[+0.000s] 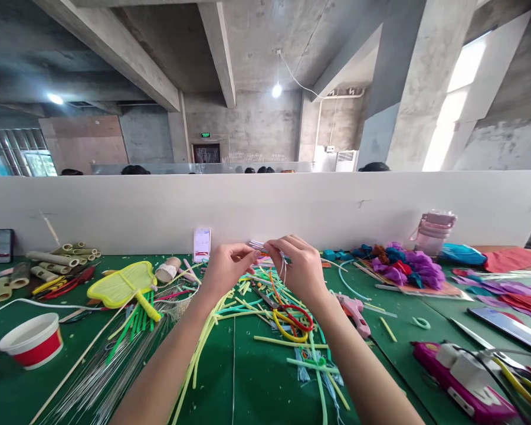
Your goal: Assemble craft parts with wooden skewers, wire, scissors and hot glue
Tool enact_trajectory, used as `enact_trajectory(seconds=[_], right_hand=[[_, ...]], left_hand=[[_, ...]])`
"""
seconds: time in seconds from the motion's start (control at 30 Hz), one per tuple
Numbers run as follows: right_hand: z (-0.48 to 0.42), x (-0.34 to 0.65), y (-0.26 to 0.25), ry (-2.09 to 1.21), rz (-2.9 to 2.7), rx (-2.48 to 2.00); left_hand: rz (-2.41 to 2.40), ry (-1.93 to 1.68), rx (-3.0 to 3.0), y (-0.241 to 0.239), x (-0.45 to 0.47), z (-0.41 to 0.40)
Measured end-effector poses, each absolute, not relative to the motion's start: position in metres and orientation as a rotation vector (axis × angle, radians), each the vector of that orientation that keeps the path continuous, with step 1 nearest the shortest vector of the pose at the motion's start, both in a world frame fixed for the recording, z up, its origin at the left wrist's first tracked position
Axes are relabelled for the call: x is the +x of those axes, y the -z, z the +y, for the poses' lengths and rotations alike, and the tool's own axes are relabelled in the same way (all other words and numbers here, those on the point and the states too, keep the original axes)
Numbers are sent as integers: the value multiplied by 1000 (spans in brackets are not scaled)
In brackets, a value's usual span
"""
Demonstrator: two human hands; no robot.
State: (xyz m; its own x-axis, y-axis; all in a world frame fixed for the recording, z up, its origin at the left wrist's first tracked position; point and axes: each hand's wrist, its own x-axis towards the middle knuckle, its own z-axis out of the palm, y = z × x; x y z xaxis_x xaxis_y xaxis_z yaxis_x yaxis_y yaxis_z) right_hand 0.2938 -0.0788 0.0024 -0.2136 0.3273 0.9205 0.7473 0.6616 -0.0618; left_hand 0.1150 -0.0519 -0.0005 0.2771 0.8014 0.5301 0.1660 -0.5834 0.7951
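Both hands are raised close together over the middle of the green table, thumbs and fingers pinched. My left hand (233,264) is closed at the fingertips, and whatever it pinches is too small to make out. A thin white strand (284,270) hangs in a loop from the closed fingers of my right hand (298,260). Pale thin pieces (256,244) show just behind the fingertips; I cannot tell which hand holds them. Scissors with red and yellow handles (292,323) lie beneath my right hand, among green and yellow tubes (243,313).
Left are a yellow fan-shaped piece (123,285), metal wires (101,369), a paper cup (32,341) and bamboo tubes (66,260). Right are a pink glue gun (354,313), purple power strip (464,378), coloured crumpled fabric (402,265) and a bottle (434,233). A white partition (256,203) stands behind.
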Motion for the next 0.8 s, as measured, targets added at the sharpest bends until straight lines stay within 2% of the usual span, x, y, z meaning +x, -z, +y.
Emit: enact_trajectory(seconds=[0.17,0.37,0.5,0.8], right_hand=[[-82,290,-4,567,-1805,-833],[-80,297,-7,195,-1831,-845],[-77,299,-7,109,-1892,-857],[-83,293,-6,394,-1821,-819]], left_hand=[[903,-1359,1873,1,114,-52],[826,-1320,1969,-3,115,-57],[864,-1322,1972,-4,117,-59],[905,-1393,1944,-3,116,-60]])
